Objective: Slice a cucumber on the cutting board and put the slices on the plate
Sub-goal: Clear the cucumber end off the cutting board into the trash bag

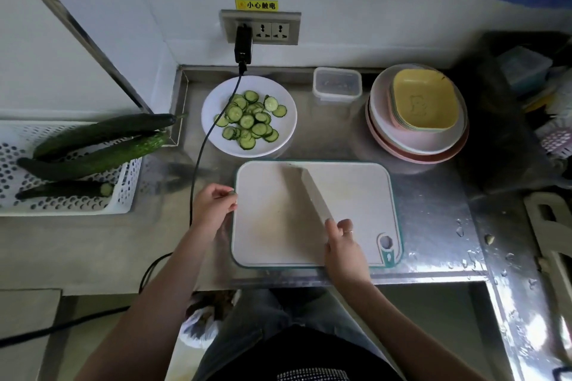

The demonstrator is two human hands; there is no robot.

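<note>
Cucumber slices (pixel 250 119): lay heaped on the white plate (pixel 286 133), just behind the cutting board (pixel 272 226).
Knife (pixel 309 192): blade rested across the board, gripped by the right hand (pixel 343 247).
Left hand (pixel 213 206): at the board's left edge, fingertips pinching a small green scrap.
Whole cucumbers (pixel 99 145): in a white basket (pixel 123 195), left of the board.

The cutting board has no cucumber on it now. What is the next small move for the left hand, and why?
Probably the left hand, which pinches a small green piece at the cutting board's left edge, should drop it aside and reach left for a cucumber in the white basket. The board is bare, the slices lie on the plate, and the right hand holds the knife.
</note>
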